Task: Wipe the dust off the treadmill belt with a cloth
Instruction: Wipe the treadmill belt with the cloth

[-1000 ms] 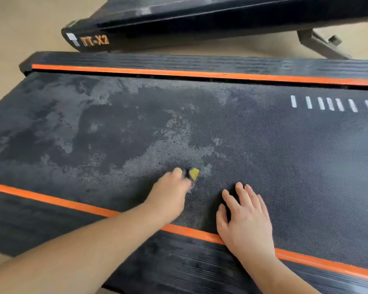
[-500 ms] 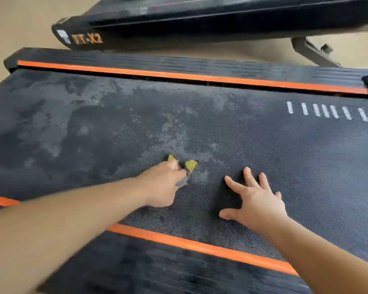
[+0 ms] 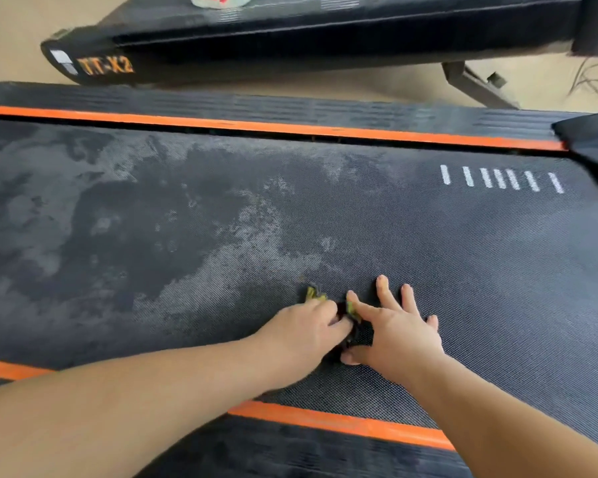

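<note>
Two hands together on the treadmill belt (image 3: 463, 270), head view, low centre. Left hand (image 3: 302, 334) is curled round the cloth (image 3: 314, 295), which is wadded small; only yellow-green corners show past the knuckles. Right hand (image 3: 399, 331) lies flat with fingers spread, index against or just beside the cloth at its 3 o'clock; cannot tell which. Pale dust patches (image 3: 249, 232) run from 9 to 12 o'clock of the hands.

Risk, my judgement: so small a wad covers little, so strokes may leave streaks. Weight on the flat palm could also shift the belt.
</note>
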Tool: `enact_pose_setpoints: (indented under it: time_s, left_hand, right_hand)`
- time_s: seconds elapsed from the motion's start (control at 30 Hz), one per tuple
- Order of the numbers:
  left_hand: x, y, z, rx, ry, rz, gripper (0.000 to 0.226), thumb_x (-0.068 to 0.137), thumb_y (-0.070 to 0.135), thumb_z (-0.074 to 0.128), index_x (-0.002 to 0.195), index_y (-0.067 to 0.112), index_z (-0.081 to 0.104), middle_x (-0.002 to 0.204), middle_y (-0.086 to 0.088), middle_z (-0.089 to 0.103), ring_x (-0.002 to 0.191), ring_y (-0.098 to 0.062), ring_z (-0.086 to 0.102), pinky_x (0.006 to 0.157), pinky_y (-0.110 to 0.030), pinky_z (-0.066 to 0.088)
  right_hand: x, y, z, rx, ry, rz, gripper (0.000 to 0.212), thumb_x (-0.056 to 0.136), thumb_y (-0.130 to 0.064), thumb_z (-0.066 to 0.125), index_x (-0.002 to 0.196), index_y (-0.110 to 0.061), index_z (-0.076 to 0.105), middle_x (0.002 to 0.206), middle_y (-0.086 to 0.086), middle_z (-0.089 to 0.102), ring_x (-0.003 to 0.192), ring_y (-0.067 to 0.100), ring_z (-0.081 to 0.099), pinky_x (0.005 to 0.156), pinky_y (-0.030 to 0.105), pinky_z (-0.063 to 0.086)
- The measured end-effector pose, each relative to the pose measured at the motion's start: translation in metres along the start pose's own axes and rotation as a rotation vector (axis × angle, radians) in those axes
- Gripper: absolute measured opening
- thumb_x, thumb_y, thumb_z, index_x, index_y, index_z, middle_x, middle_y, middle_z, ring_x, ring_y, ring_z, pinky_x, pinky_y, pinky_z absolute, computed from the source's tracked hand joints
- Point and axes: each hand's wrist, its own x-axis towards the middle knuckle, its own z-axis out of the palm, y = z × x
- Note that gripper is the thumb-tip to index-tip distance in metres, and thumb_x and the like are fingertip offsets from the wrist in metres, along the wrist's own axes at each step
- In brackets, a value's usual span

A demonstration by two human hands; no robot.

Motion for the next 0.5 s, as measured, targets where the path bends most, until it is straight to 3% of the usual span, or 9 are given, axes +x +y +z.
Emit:
enact_pose_setpoints:
  time_s: [0.07, 0.13, 0.2, 0.27, 0.33, 0.4, 0.47, 0.5]
  left_hand:
    - [0.000, -0.028, -0.010, 0.030, 0.051, -0.066, 0.029, 0.091, 0.021, 0.054, 0.119, 0.026, 0.050, 0.093, -0.002, 0.046, 0.081, -0.027, 0.054, 0.055, -0.037, 0.045]
    - [-0.001, -0.068, -0.020, -0.012, 0.104, -0.329, 0.021, 0.093, 0.021, 0.052, 0.111, 0.029, 0.047, 0.089, -0.003, 0.045, 0.075, -0.031, 0.053, 0.057, -0.041, 0.047]
    - [-0.007, -0.104, -0.026, -0.036, 0.183, -0.559, 0.013, 0.094, 0.019, 0.055, 0.104, 0.027, 0.052, 0.086, -0.006, 0.047, 0.069, -0.035, 0.055, 0.061, -0.045, 0.050]
    - [-0.011, -0.108, -0.025, -0.095, 0.194, -0.649, 0.008, 0.096, 0.025, 0.057, 0.100, 0.028, 0.063, 0.091, -0.006, 0.049, 0.073, -0.037, 0.057, 0.070, -0.044, 0.052]
    - [-0.006, -0.083, -0.022, -0.159, 0.150, -0.553, 0.010, 0.096, 0.029, 0.057, 0.101, 0.028, 0.065, 0.098, -0.005, 0.050, 0.083, -0.033, 0.057, 0.076, -0.040, 0.051]
    - [-0.003, -0.048, -0.020, -0.187, 0.060, -0.349, 0.022, 0.092, 0.024, 0.058, 0.114, 0.022, 0.060, 0.108, -0.008, 0.048, 0.092, -0.026, 0.052, 0.081, -0.039, 0.051]
    - [-0.005, -0.038, -0.017, -0.184, -0.069, -0.223, 0.050, 0.091, 0.021, 0.059, 0.137, 0.023, 0.040, 0.119, -0.006, 0.036, 0.097, -0.021, 0.042, 0.084, -0.037, 0.049]
    - [-0.006, -0.045, -0.018, -0.175, -0.094, -0.189, 0.052, 0.093, 0.020, 0.057, 0.139, 0.027, 0.034, 0.119, -0.002, 0.032, 0.094, -0.019, 0.039, 0.080, -0.038, 0.049]
  right_hand:
    - [0.000, 0.002, 0.000, -0.014, 0.001, -0.010, 0.104, 0.075, -0.075, 0.072, 0.155, -0.060, 0.007, 0.170, -0.010, -0.020, 0.157, 0.035, -0.018, 0.118, 0.073, 0.015]
    - [-0.001, 0.002, -0.001, -0.023, -0.003, -0.014, 0.104, 0.076, -0.076, 0.070, 0.155, -0.060, 0.005, 0.170, -0.010, -0.019, 0.157, 0.035, -0.017, 0.118, 0.073, 0.016]
    - [-0.001, 0.001, -0.002, -0.016, -0.012, -0.016, 0.104, 0.075, -0.076, 0.070, 0.155, -0.060, 0.005, 0.170, -0.009, -0.019, 0.157, 0.036, -0.018, 0.118, 0.074, 0.015]
    - [0.000, 0.001, -0.003, -0.010, -0.015, -0.014, 0.105, 0.075, -0.076, 0.071, 0.155, -0.060, 0.005, 0.170, -0.009, -0.020, 0.156, 0.036, -0.019, 0.118, 0.074, 0.014]
    - [-0.001, 0.001, -0.003, -0.010, -0.017, -0.010, 0.105, 0.075, -0.076, 0.071, 0.156, -0.059, 0.005, 0.170, -0.009, -0.020, 0.156, 0.035, -0.019, 0.118, 0.074, 0.014]
    - [-0.001, 0.001, -0.003, -0.018, -0.021, -0.010, 0.106, 0.076, -0.076, 0.070, 0.156, -0.059, 0.003, 0.170, -0.009, -0.020, 0.156, 0.035, -0.019, 0.118, 0.073, 0.014]
    - [-0.001, 0.001, -0.004, -0.021, -0.021, -0.011, 0.105, 0.076, -0.076, 0.070, 0.155, -0.059, 0.002, 0.170, -0.009, -0.021, 0.156, 0.035, -0.020, 0.119, 0.073, 0.014]
    - [-0.001, 0.001, -0.005, -0.020, -0.025, -0.009, 0.105, 0.077, -0.075, 0.070, 0.155, -0.060, 0.002, 0.170, -0.009, -0.022, 0.156, 0.035, -0.020, 0.119, 0.073, 0.013]
